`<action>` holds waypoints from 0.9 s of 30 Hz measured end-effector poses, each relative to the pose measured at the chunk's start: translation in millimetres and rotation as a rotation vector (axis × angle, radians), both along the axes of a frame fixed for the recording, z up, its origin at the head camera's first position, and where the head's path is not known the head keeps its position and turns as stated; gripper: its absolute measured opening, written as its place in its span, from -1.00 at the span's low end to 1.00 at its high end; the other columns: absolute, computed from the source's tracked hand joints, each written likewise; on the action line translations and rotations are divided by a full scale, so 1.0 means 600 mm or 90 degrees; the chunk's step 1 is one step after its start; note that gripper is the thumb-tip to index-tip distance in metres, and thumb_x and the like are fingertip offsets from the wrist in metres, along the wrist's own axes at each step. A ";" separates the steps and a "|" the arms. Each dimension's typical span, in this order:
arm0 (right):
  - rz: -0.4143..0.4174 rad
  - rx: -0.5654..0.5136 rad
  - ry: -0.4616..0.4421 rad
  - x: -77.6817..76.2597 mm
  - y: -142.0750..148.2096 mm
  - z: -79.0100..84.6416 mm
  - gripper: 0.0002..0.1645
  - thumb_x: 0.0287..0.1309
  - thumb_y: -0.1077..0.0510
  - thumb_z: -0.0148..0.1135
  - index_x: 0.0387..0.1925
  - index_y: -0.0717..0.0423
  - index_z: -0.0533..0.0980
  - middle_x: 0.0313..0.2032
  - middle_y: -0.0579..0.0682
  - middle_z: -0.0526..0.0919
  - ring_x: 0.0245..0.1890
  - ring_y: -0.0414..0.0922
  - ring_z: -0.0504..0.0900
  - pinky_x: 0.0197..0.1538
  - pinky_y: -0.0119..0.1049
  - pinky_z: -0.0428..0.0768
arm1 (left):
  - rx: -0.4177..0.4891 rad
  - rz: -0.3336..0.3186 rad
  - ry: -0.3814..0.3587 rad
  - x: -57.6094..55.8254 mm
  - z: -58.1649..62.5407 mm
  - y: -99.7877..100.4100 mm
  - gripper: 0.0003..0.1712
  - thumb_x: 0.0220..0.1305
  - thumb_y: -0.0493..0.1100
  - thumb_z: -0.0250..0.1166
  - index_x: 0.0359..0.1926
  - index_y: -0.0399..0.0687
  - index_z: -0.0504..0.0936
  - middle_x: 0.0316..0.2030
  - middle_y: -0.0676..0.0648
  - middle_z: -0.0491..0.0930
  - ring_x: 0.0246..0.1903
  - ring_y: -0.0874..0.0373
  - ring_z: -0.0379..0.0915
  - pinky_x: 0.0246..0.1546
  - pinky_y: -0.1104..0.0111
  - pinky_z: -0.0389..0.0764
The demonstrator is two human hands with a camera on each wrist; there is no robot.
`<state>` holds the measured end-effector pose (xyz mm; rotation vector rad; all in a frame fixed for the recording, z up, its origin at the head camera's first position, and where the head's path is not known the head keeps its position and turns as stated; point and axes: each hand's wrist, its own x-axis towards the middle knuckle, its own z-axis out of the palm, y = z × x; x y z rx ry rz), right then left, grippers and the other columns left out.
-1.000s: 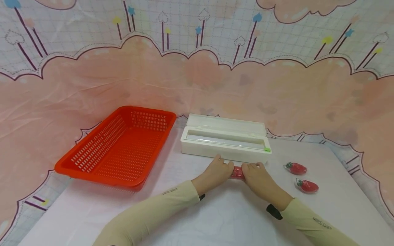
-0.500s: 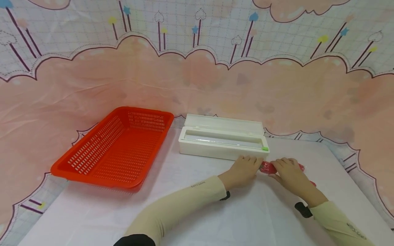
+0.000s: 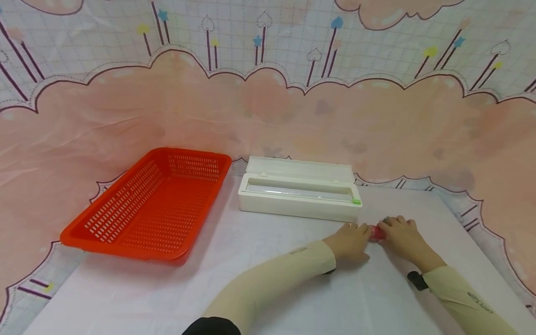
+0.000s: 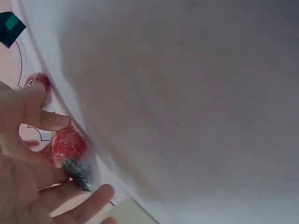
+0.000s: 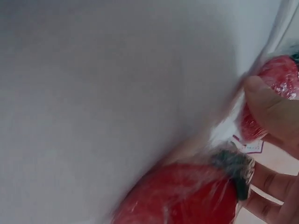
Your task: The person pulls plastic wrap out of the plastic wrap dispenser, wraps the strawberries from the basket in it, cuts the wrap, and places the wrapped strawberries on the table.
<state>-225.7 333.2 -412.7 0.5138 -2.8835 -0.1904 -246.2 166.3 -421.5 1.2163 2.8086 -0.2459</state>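
Observation:
A red strawberry (image 3: 377,234) wrapped in clear film sits between my two hands, to the right of the white box. My right hand (image 3: 404,238) grips its right end; the right wrist view puts the thumb (image 5: 265,103) across this strawberry. At its other end is my left hand (image 3: 349,243), fingertips right at the fruit and thumb held away from it. Seen from the left wrist, the fingers (image 4: 91,203) are spread beside the green leaves (image 4: 77,171). A second wrapped strawberry (image 5: 187,198) lies close under my right hand, which hides it in the head view.
Behind the hands stands a white cling film dispenser (image 3: 299,211), lid (image 3: 299,169) raised, a film roll inside and a green slider (image 3: 356,201) at its right end. A red perforated basket (image 3: 125,253) is at the left. A white cloth (image 3: 268,316) covers the table.
Both hands have moved right with the wrapped strawberry, from in front of the dispenser to beside it. My left fingers have loosened. The two strawberries on the right are now covered by my right hand.

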 end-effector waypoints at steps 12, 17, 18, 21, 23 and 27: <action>-0.043 -0.024 -0.052 -0.002 -0.005 -0.002 -0.42 -0.08 0.07 0.41 0.00 0.26 0.52 -0.12 0.32 0.56 -0.10 0.25 0.46 -0.13 0.22 0.38 | 0.030 0.036 -0.078 -0.011 -0.003 -0.013 -0.01 0.19 0.40 0.04 0.47 0.13 -0.12 0.45 0.16 0.00 0.41 0.23 0.02 0.39 0.37 0.08; -0.040 -0.027 -0.037 0.001 -0.005 -0.003 -0.38 -0.09 0.03 0.41 0.01 0.24 0.50 -0.14 0.29 0.56 -0.11 0.25 0.47 -0.14 0.23 0.38 | 0.033 0.034 -0.072 -0.011 -0.004 -0.014 0.01 0.18 0.40 0.06 0.47 0.11 -0.13 0.45 0.14 0.02 0.41 0.23 0.02 0.40 0.36 0.08; -0.040 -0.030 -0.036 0.001 -0.005 -0.002 -0.38 -0.09 0.02 0.41 0.02 0.24 0.50 -0.14 0.28 0.56 -0.10 0.25 0.47 -0.13 0.23 0.38 | 0.032 0.035 -0.070 -0.011 -0.004 -0.015 0.01 0.18 0.41 0.06 0.47 0.12 -0.13 0.45 0.14 0.02 0.41 0.23 0.02 0.39 0.36 0.08; -0.042 -0.039 -0.038 0.002 -0.007 0.002 -0.38 -0.10 0.02 0.42 0.00 0.24 0.50 -0.16 0.27 0.56 -0.10 0.25 0.46 -0.12 0.24 0.37 | 0.027 0.035 -0.063 -0.011 -0.003 -0.016 0.01 0.17 0.41 0.05 0.47 0.12 -0.12 0.44 0.15 0.02 0.40 0.23 0.03 0.39 0.36 0.09; -0.043 -0.042 -0.034 0.002 -0.008 0.004 -0.39 -0.10 0.02 0.43 -0.02 0.23 0.50 -0.17 0.26 0.56 -0.10 0.25 0.46 -0.11 0.25 0.36 | 0.018 0.029 -0.052 -0.012 -0.001 -0.017 0.00 0.17 0.42 0.05 0.47 0.11 -0.11 0.45 0.14 0.02 0.40 0.22 0.04 0.38 0.34 0.12; -0.037 -0.050 -0.016 0.002 -0.009 0.005 -0.45 -0.10 0.02 0.43 -0.05 0.20 0.53 -0.24 0.21 0.56 -0.13 0.22 0.46 -0.10 0.24 0.36 | 0.002 0.016 -0.035 -0.013 0.005 -0.021 -0.03 0.18 0.41 0.03 0.46 0.13 -0.06 0.45 0.16 0.01 0.40 0.22 0.04 0.38 0.31 0.13</action>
